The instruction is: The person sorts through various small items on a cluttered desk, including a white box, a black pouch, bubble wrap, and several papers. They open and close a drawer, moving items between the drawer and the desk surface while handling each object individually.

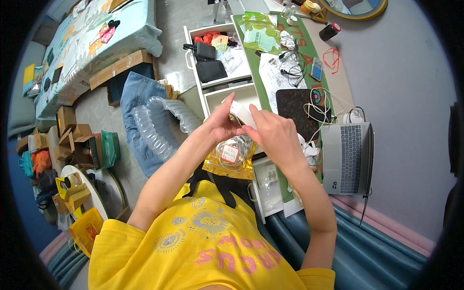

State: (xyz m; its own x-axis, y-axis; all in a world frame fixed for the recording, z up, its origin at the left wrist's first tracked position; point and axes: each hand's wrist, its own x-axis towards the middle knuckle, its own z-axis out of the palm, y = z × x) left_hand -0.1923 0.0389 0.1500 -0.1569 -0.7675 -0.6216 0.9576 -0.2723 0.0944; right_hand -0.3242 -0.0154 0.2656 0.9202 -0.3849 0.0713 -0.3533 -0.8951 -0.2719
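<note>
A small white box-like object (242, 114) is held between my two hands, above an open white drawer (247, 93). My left hand (223, 121) grips its left side, thumb up along the edge. From the right, my right hand (274, 129) closes its fingers on the other side. What kind of object it is, I cannot make out. Just below my hands, close to my body, is a yellow bag (227, 170) with a clear front. Inside it a coiled pale cable shows behind a red-edged label.
A higher open drawer (224, 82) holds black pouches; a lower one (269, 186) holds clear packets. The green-topped desk (251, 50) carries earphones, papers, a black mat (292, 108) and a laptop (345, 157). Jeans (140, 113) and clear air-cushion wrap (154, 128) lie left.
</note>
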